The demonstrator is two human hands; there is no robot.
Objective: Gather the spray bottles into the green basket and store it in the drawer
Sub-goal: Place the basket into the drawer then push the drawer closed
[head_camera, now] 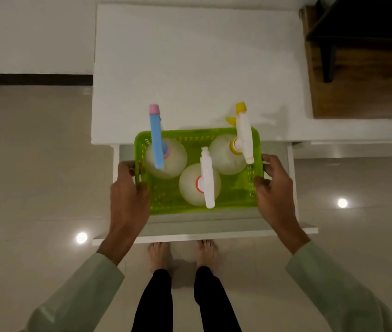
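Observation:
The green basket (235, 192) hangs over the open white drawer (204, 227), its far rim overlapping the white tabletop's front edge. Three pale spray bottles stand upright inside: one with a blue and pink head (157, 137) at the left, one with a white head and red collar (207, 180) in the middle front, one with a white and yellow head (243, 135) at the right. My left hand (128, 190) grips the basket's left side. My right hand (274, 188) grips its right side.
The white tabletop (195, 68) stretches beyond the drawer. A dark wooden piece of furniture (362, 56) stands at the top right. My bare feet (183, 255) are on the glossy tiled floor just under the drawer front, with light reflections on both sides.

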